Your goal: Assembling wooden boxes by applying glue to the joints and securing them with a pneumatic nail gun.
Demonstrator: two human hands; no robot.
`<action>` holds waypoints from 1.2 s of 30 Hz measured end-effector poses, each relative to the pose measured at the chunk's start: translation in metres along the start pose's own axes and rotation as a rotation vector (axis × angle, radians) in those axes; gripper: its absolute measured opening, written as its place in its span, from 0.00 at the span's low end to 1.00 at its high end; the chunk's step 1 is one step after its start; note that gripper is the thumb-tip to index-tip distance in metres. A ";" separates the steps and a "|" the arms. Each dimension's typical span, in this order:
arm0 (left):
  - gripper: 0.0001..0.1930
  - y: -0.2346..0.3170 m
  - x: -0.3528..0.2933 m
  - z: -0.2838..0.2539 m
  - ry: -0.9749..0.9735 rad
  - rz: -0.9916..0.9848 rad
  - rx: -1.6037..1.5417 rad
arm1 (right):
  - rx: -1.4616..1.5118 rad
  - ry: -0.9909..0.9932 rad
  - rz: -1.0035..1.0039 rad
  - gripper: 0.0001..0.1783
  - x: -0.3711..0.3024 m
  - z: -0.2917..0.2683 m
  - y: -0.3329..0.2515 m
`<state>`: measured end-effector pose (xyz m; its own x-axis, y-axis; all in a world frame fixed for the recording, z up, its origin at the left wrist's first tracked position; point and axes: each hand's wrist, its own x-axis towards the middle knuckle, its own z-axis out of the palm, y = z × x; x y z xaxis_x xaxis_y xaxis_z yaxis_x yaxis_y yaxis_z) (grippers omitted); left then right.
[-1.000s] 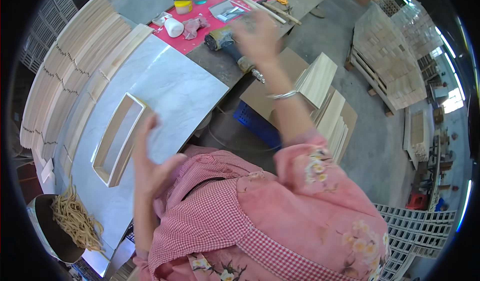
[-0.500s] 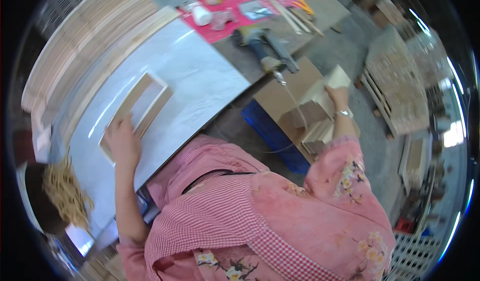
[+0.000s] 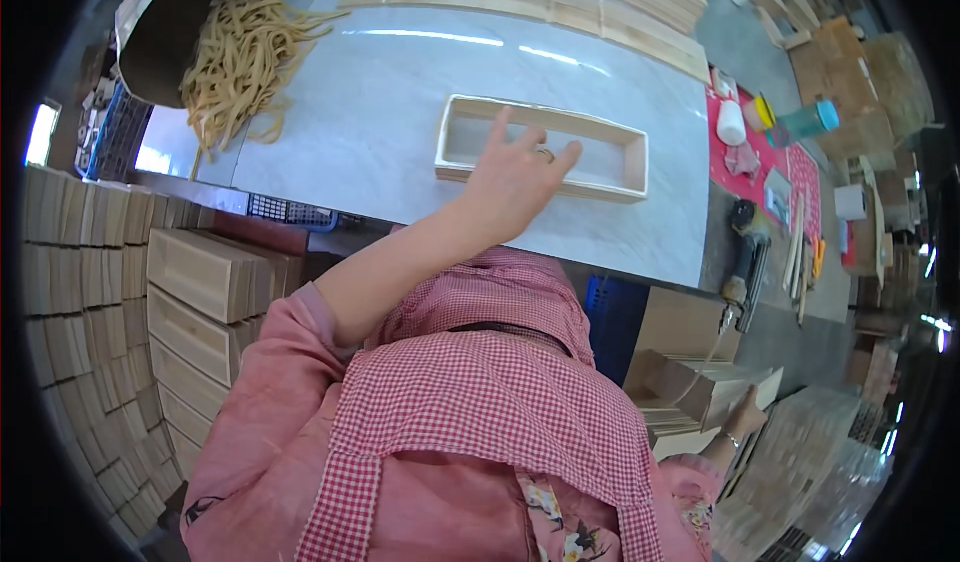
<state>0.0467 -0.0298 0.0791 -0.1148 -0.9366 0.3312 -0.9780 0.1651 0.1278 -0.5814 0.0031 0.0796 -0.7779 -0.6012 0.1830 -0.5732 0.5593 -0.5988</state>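
Forearm slanting up and rightward, the left hand (image 3: 515, 182) I watch hangs over the near side of the frame (image 3: 598, 130); the right hand (image 3: 744, 418) reaches out low at my far right. On the left, I see fingers spread, though I can't tell whether they touch wood; on the right, they meet a pale board (image 3: 769, 389), too small to tell if they pinch it. The frame lies on the table (image 3: 380, 92), long axis left to right.
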 end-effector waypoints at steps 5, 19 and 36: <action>0.25 -0.005 -0.027 -0.027 0.215 -0.079 -0.251 | 0.188 0.007 -0.348 0.39 0.019 0.027 -0.062; 0.15 -0.058 -0.091 -0.024 0.269 -0.704 -0.614 | 0.240 -1.015 -1.842 0.54 -0.252 0.142 -0.392; 0.11 -0.052 -0.078 -0.026 0.183 -0.501 -0.074 | 0.103 -1.064 -1.916 0.50 -0.240 0.188 -0.392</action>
<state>0.1113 0.0423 0.0707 0.4014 -0.8379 0.3699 -0.8896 -0.2606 0.3752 -0.1214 -0.1788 0.1237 0.9631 -0.2559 0.0835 -0.2202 -0.9273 -0.3027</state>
